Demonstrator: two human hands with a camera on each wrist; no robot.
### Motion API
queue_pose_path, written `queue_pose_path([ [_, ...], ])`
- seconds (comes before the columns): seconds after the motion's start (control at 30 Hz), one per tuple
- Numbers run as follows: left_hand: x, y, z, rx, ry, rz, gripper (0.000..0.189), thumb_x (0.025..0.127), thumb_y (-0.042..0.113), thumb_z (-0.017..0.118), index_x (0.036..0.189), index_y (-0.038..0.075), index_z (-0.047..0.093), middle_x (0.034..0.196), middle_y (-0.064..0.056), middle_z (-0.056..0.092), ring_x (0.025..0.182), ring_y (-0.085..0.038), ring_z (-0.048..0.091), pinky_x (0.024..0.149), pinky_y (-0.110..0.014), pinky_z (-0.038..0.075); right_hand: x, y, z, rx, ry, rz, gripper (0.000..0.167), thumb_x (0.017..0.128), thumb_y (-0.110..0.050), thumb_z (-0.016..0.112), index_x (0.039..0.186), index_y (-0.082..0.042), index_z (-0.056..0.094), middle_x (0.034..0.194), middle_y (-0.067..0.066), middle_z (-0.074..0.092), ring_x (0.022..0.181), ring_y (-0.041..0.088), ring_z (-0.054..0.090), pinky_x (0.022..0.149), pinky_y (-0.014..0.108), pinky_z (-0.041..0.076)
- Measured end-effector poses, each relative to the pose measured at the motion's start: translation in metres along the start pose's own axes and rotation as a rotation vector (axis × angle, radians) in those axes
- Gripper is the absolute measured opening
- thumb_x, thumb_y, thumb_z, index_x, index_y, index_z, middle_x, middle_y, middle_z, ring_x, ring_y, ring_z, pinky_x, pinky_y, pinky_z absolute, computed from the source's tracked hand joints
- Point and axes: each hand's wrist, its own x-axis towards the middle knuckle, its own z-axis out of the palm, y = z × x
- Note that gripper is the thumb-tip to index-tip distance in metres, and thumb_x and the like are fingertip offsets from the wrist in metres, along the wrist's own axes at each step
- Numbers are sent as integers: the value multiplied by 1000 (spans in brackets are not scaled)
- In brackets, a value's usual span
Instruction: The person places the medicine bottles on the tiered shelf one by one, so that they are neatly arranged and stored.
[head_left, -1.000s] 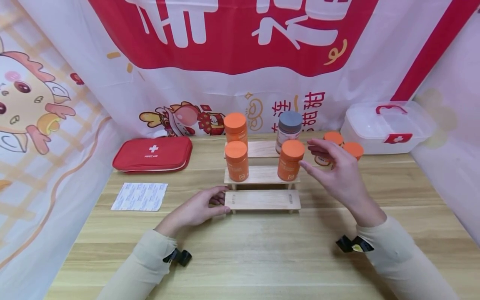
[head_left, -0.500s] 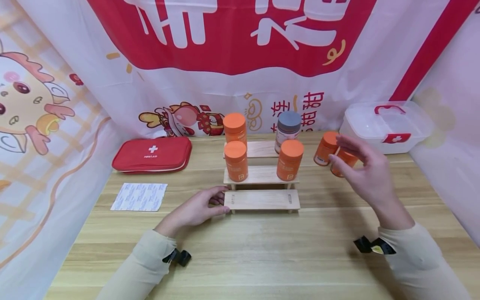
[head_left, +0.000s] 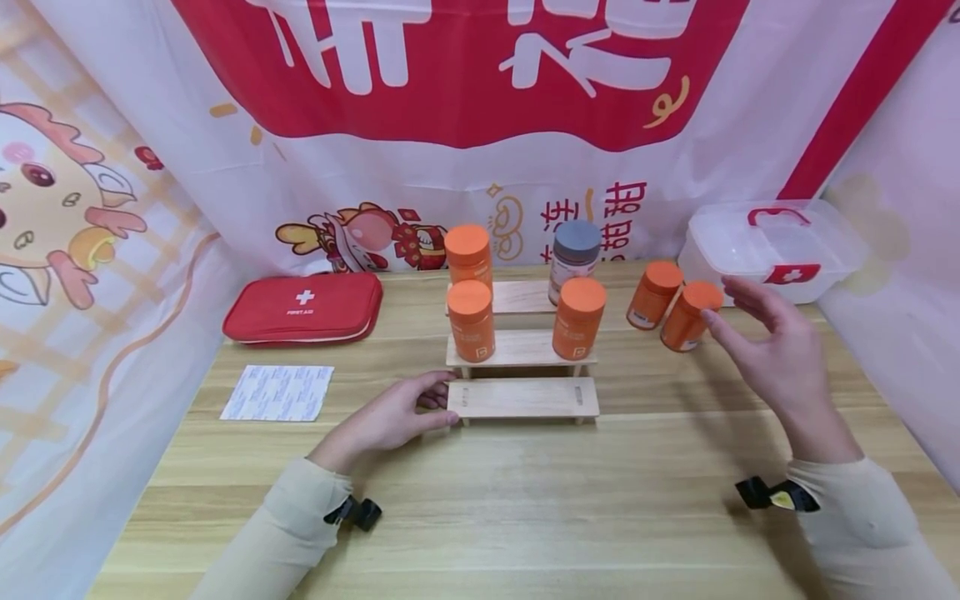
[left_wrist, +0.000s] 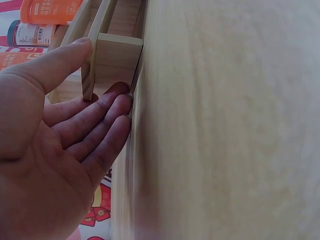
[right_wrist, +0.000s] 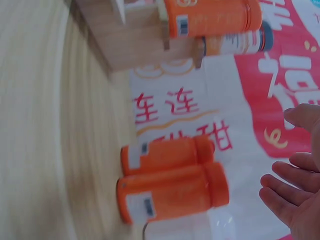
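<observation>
A three-step wooden display rack (head_left: 525, 398) stands on the table. My left hand (head_left: 397, 412) pinches the left end of its lowest step, the thumb and index finger at the board's edge in the left wrist view. Two orange-capped bottles stand on the middle step, left (head_left: 472, 323) and right (head_left: 579, 321). On the top step are another orange bottle (head_left: 469, 254) and a grey-capped bottle (head_left: 574, 260). Two more orange bottles, one (head_left: 655, 296) behind the other (head_left: 691, 318), stand right of the rack. My right hand (head_left: 780, 350) holds nothing, fingers parted, beside the nearer one.
A red first-aid pouch (head_left: 303, 307) lies at the back left, with a white printed packet (head_left: 277, 392) in front of it. At the back right is a clear lidded box (head_left: 772, 250) with a red handle. A printed cloth (head_left: 480, 167) hangs behind the table.
My right hand has moved right, away from the bottle on the middle step's right end to beside the two loose orange bottles. The left hand keeps its place on the rack.
</observation>
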Motion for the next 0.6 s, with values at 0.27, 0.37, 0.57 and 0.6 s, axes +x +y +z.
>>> queue_pose_path([
  [0.27,0,-1,0,-8,0,3,65,101,35,78,155,7,54,125,-5,72,117,-19,67,107,-48,57,10,29,-3,-32,-95,147,70,102,-38,76,162,-12,49,160,20,56,143,45,56,103,0,41],
  [0.37,0,-1,0,-8,-1,7,65,102,35,78,155,7,54,125,-5,72,118,-20,68,108,-49,56,14,41,-2,-20,-110,185,72,102,-40,76,162,-11,48,161,20,55,144,46,56,100,-1,42],
  [0.57,0,-1,0,-3,-1,5,66,101,36,78,155,7,54,126,-5,72,118,-20,67,109,-49,56,22,56,6,-15,-184,221,78,104,-43,72,166,-8,40,165,23,49,146,48,53,118,32,48],
  [0.6,1,-1,0,-2,-1,4,66,101,36,78,155,7,54,126,-5,73,118,-20,67,109,-49,56,23,58,7,-9,-197,227,80,104,-43,71,167,-8,38,165,24,48,147,49,52,119,39,48],
])
